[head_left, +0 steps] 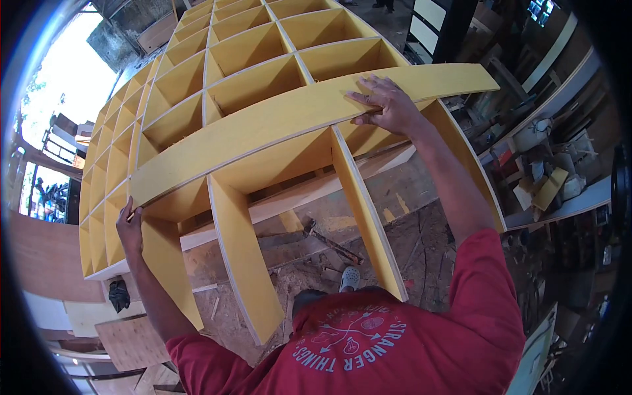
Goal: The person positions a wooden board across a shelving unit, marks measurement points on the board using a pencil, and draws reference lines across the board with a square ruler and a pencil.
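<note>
A long yellow board [263, 135] lies across the top of a yellow-faced wooden grid frame [253, 49], its right end reaching past the frame's side. My right hand [388, 105] rests on the board right of its middle, fingers spread, the thumb near the front edge. At the board's left end is my left hand [130, 227], its fingers closed around what looks like a thin pencil-like stick [134, 212]; the stick is small and partly hidden. Below the board, upright yellow dividers [240, 250] run towards me, open between them.
A hammer-like tool [336, 243] lies on the dirty floor among scraps, beyond my shoe [350, 278]. Plywood sheets [135, 342] lean at the lower left. Offcuts [550, 187] are piled at the right. A black bag [118, 295] hangs by the frame's left corner.
</note>
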Available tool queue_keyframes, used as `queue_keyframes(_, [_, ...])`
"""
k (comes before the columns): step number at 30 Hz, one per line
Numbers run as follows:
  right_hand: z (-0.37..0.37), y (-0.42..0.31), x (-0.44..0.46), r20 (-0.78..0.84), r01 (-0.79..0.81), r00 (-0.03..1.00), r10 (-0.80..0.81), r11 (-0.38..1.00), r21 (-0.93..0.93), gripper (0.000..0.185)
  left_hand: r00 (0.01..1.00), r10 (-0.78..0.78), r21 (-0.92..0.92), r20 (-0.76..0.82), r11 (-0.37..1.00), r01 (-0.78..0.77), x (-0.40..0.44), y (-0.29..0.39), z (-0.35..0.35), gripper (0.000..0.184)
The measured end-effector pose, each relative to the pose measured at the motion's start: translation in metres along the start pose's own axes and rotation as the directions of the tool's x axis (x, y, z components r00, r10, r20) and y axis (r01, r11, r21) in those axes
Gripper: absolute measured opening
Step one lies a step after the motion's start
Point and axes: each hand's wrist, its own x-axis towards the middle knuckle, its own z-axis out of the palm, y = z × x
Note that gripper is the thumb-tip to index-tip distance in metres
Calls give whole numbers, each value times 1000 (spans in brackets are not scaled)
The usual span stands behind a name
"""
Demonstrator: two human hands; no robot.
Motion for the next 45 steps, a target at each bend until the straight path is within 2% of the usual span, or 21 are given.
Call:
queue_keyframes(3, [3, 2, -1, -3, 4, 1000, -4, 1000, 4, 69, 996, 93, 59, -6, 994, -92, -5, 5, 2, 51])
queue_keyframes(7, [3, -4, -3, -29, 33, 999, -32, 999, 26, 63, 997, 76, 130, -31, 989, -71, -7, 13, 2, 49])
queue_keyframes(13, [7, -16, -9, -72, -21, 997, 24, 999, 50, 58, 990, 128, 221, -62, 969, -111, -12, 21, 0, 48])
queue_keyframes(18, [1, -22, -8, -10, -64, 998, 64, 998, 10, 62, 975, 201, 232, -90, 957, -176, -15, 24, 3, 51])
queue_keyframes(19, [1, -24, -6, 19, -88, 996, 88, 996, -5, 62, 992, 116, 214, -56, 971, -102, -17, 33, 2, 51])
queue_keyframes(22, [9, -29, -11, -53, -125, 991, 127, 992, 31, 63, 977, 199, 188, -79, 965, -182, -9, 14, 4, 50])
queue_keyframes(25, [12, -30, -13, -52, -135, 989, 136, 991, 25, 62, 971, 228, 265, -75, 943, -201, -4, 7, 6, 52])
queue_keyframes(29, [-1, -39, -9, 32, -156, 987, 157, 988, -9, 62, 963, 243, 301, -115, 932, -199, -12, 18, 8, 49])
queue_keyframes(32, [2, -46, -9, -3, -196, 981, 195, 980, -25, 60, 964, 239, 325, -116, 926, -190, -13, 20, 5, 48])
queue_keyframes(41, [9, -66, -20, -202, -186, 965, 168, 980, -72, 49, 966, 227, 365, -125, 916, -168, -14, 21, 8, 47])
queue_keyframes(45, [17, -71, -22, -266, -230, 947, 182, 959, -164, 44, 956, 258, 418, -140, 890, -179, -10, 14, 11, 47])
